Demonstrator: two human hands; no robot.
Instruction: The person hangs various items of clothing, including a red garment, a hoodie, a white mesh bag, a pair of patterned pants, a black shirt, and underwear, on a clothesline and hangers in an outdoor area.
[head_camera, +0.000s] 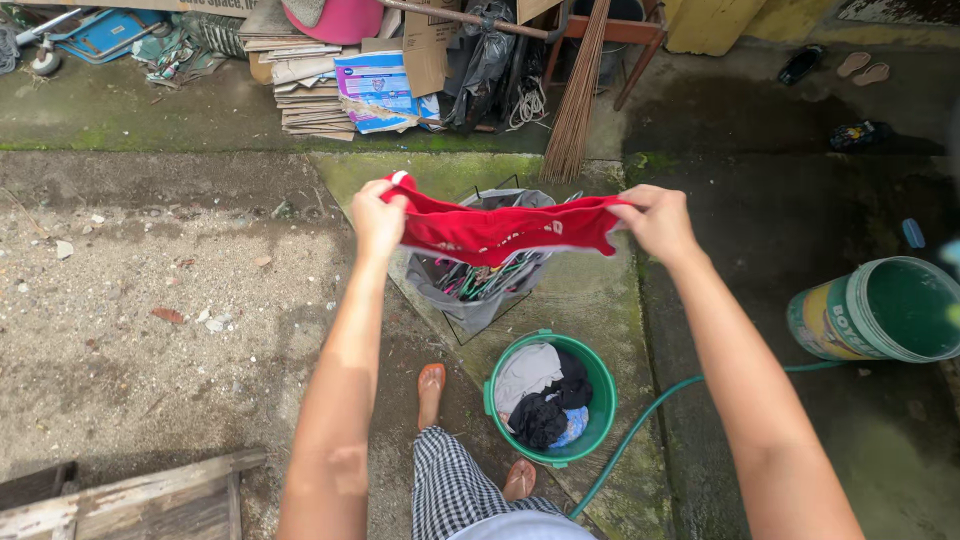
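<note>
As both hands' fingers grip 1 red garment (495, 232) | 2 buckets: green bucket (601, 385), tipped bucket (880, 310)

Two buckets (551, 400) (880, 310), one red garment (500, 230), one broom (578, 95)

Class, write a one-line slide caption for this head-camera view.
Left hand and right hand stretch a red garment above a green bucket of clothes.

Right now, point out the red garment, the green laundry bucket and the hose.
red garment (500, 232), head view, middle of the stretched cloth.
green laundry bucket (603, 385), head view, right side of the rim.
hose (640, 420), head view, mid-length on the green tube.
</note>
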